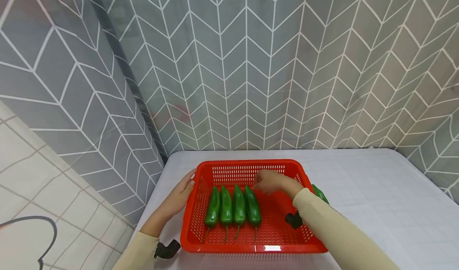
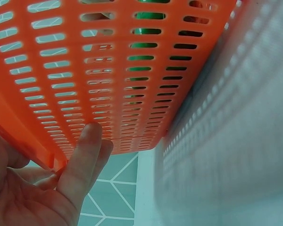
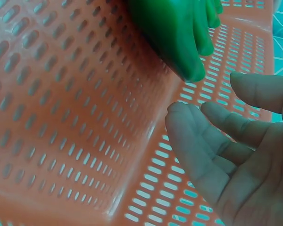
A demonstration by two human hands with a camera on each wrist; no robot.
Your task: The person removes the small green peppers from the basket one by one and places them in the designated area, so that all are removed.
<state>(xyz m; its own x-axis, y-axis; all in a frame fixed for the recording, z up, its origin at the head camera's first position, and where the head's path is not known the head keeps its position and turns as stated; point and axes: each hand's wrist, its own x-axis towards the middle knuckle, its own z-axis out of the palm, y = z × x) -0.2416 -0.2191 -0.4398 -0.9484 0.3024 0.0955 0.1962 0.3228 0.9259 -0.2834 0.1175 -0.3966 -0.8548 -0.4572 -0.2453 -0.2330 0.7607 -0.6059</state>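
Several long green peppers (image 1: 252, 208) lie side by side in the left half of a red perforated plastic basket (image 1: 251, 247), stems toward the near side. My left hand (image 1: 181, 194) holds the basket's left rim; in the left wrist view its fingers (image 2: 85, 150) lie against the outer wall, thumb by the rim. Inside the basket, my right hand (image 1: 269, 181) hovers just right of the far tip of the rightmost pepper. The right wrist view shows its fingers loosely bent and apart from the thumb, nothing between them, below the green pepper tips (image 3: 184, 61).
Another green pepper (image 1: 320, 194) shows outside the basket's right wall, partly hidden by my right sleeve (image 1: 333, 226). A white cloth (image 1: 373, 190) covers the table. Grey patterned curtains (image 1: 247, 63) hang behind and at the sides.
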